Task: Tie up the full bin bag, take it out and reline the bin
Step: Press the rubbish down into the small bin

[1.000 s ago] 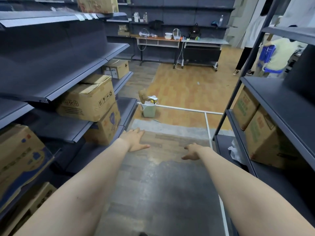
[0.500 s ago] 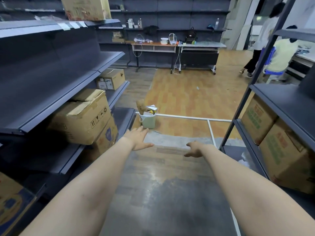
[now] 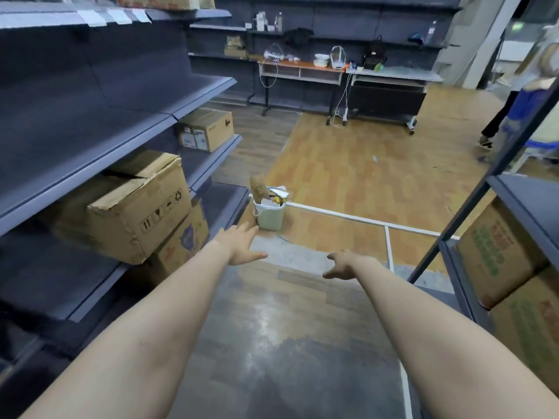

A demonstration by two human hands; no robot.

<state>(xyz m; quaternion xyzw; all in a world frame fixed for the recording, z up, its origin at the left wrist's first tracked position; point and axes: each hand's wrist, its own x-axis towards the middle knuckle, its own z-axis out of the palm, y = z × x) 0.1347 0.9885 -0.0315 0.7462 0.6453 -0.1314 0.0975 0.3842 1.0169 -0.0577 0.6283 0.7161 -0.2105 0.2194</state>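
I am holding both arms out ahead, left hand point(image 3: 242, 244) and right hand point(image 3: 343, 265) empty, fingers loose and spread. Pale green bin point(image 3: 269, 215) is sitting on the floor beyond my left hand, past the shelf end, rubbish heaping above its rim.

Both bare arms outstretched, left hand point(image 3: 240, 243) and right hand point(image 3: 343, 264) empty, overfilled bin point(image 3: 270, 216) ahead on floor

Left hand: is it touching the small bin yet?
Apart. The head view shows bare floor between the left hand and the bin.
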